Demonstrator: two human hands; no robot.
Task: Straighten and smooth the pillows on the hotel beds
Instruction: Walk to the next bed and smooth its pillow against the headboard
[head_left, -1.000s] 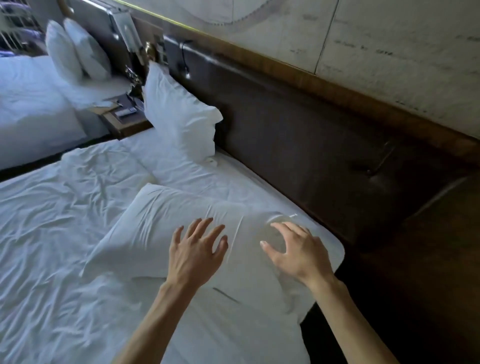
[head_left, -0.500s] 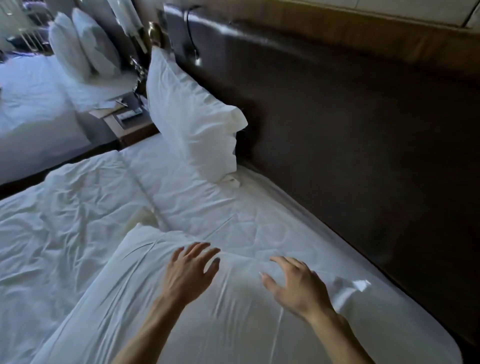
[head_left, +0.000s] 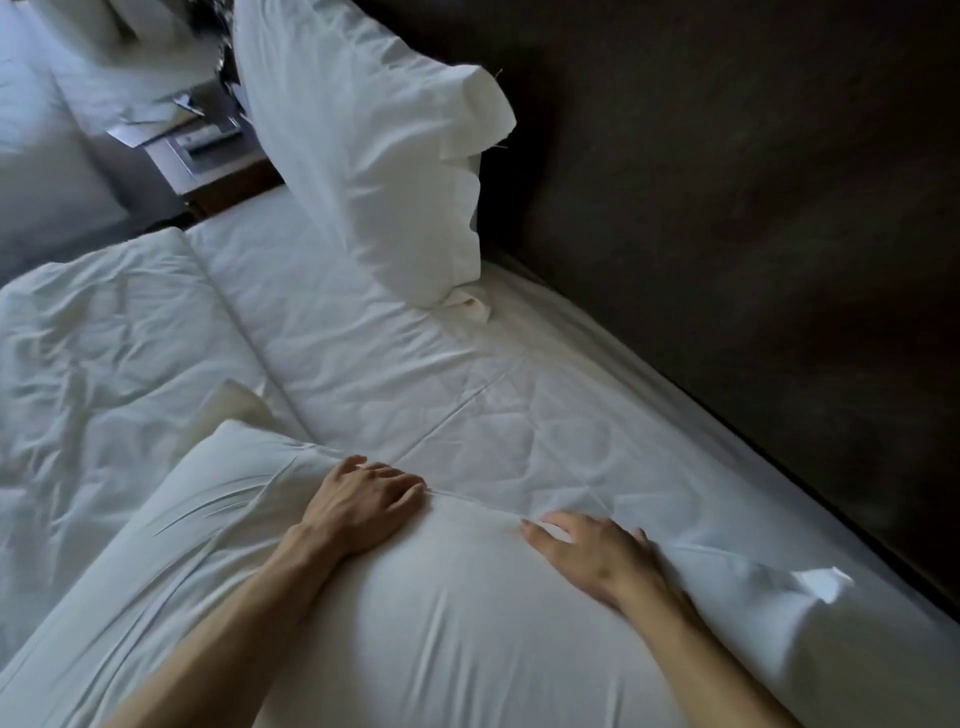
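Both arms are bare and stretched forward across the near pillow (head_left: 441, 613). Left hand (head_left: 363, 506) sits palm down at the pillow's far edge, fingers (head_left: 400, 480) together and curled a bit over that edge, wrist pretty much straight with the forearm. Right hand (head_left: 592, 553) is also palm down, flatter, near the pillow's far right corner, thumb sticking out toward the left hand and the other fingers tucked into the fabric fold. Hands are apart, not touching.

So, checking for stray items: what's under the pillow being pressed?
Both hands, left hand and right hand, lie flat on the near pillow. White sheet shows around it; anything beneath is covered.
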